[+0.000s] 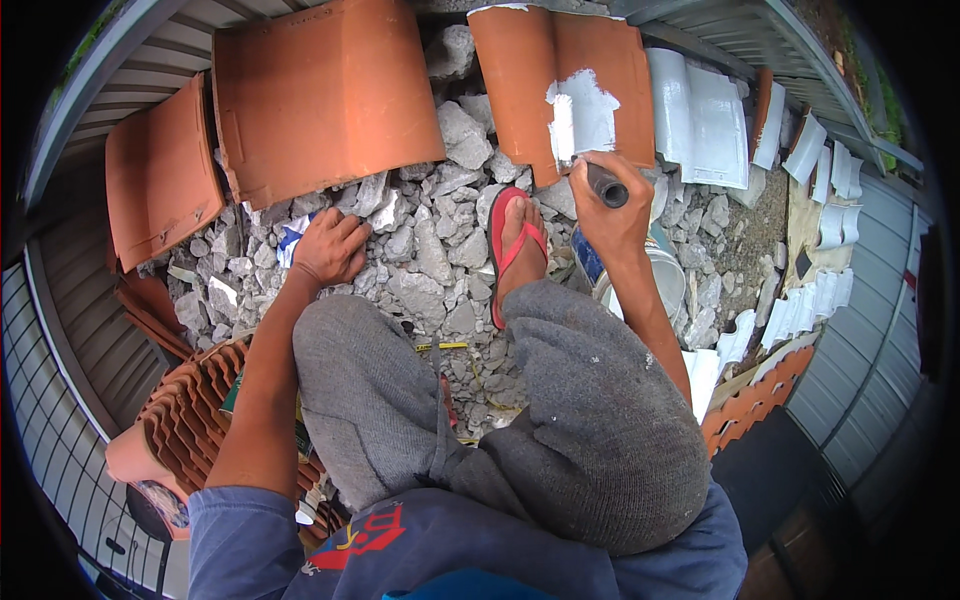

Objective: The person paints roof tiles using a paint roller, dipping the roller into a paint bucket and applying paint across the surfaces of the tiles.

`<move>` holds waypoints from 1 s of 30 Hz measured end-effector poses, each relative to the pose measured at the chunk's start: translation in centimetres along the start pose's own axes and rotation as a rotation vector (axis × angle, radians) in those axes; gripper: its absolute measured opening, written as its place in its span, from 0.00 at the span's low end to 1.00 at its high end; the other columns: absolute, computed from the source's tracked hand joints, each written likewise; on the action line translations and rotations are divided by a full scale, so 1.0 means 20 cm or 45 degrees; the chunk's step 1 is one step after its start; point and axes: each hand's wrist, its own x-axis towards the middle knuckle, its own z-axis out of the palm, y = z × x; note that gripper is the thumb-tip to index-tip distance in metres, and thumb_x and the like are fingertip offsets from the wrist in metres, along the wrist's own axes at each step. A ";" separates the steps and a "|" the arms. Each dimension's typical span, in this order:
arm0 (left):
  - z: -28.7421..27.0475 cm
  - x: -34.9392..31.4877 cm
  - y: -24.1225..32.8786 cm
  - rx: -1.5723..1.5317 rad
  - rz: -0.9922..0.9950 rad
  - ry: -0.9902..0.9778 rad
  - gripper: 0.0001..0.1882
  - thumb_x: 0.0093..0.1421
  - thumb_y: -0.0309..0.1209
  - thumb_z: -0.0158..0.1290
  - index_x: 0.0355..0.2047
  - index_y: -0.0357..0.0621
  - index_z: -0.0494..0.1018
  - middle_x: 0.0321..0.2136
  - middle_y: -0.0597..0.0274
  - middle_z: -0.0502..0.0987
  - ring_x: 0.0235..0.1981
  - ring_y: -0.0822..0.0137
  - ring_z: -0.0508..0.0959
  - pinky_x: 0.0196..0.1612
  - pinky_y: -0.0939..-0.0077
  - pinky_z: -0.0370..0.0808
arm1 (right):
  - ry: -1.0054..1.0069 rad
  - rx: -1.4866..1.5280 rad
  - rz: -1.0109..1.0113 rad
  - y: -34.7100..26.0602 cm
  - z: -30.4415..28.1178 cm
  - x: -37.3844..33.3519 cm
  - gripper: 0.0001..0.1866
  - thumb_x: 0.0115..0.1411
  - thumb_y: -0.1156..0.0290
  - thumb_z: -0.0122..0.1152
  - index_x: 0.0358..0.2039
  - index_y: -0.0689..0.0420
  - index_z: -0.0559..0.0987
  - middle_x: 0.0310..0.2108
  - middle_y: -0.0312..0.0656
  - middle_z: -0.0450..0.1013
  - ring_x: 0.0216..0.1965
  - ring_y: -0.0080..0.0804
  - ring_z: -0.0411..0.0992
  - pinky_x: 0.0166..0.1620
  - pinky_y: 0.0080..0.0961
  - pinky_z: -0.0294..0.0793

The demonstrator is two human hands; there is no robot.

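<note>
My right hand (612, 205) is closed round the dark handle of a paint roller (563, 125). The roller's white sleeve rests on an orange roof tile (510, 85), beside a patch of wet white paint (594, 110). Bare orange still shows around that patch. My left hand (333, 246) rests low on the grey rubble (420, 285) with its fingers curled down; their tips are hidden. Next to it lies a blue and white scrap (292, 238). A white paint bucket (664, 275) stands under my right forearm, partly covered by it.
Two unpainted tiles, a large one (325, 100) and a smaller one (165, 170), lean at the left. White-painted tiles (718, 125) continue along the right. Stacked orange tiles (195, 405) stand at lower left. My foot in a red flip-flop (518, 240) is on the rubble. Metal sheeting (850, 320) encloses the space.
</note>
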 end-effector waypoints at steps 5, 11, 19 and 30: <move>0.01 0.01 0.00 0.008 0.001 0.007 0.22 0.48 0.36 0.60 0.45 0.47 0.75 0.37 0.62 0.72 0.40 0.58 0.70 0.48 0.62 0.71 | -0.005 -0.115 -0.032 0.22 0.05 0.07 0.07 0.56 0.73 0.67 0.31 0.64 0.82 0.28 0.55 0.78 0.31 0.55 0.78 0.35 0.42 0.76; 0.01 0.00 0.00 -0.001 0.014 0.037 0.22 0.49 0.36 0.60 0.45 0.46 0.75 0.36 0.62 0.72 0.39 0.58 0.71 0.48 0.62 0.71 | -0.036 -0.524 -0.035 0.38 -0.04 0.14 0.09 0.57 0.70 0.68 0.34 0.63 0.83 0.31 0.54 0.79 0.33 0.54 0.79 0.38 0.42 0.77; 0.00 -0.01 -0.01 0.008 0.023 0.051 0.21 0.48 0.35 0.60 0.44 0.46 0.75 0.36 0.62 0.72 0.39 0.58 0.70 0.46 0.62 0.70 | 0.201 -0.592 -0.164 0.39 -0.10 0.13 0.07 0.58 0.71 0.64 0.34 0.61 0.83 0.27 0.54 0.76 0.29 0.56 0.77 0.34 0.47 0.75; 0.01 0.00 0.00 0.019 0.025 0.056 0.22 0.47 0.36 0.60 0.44 0.47 0.75 0.36 0.63 0.72 0.38 0.59 0.71 0.46 0.63 0.71 | 0.020 -0.381 -0.082 0.33 0.13 0.13 0.06 0.57 0.72 0.64 0.28 0.61 0.82 0.24 0.58 0.76 0.29 0.60 0.77 0.37 0.49 0.76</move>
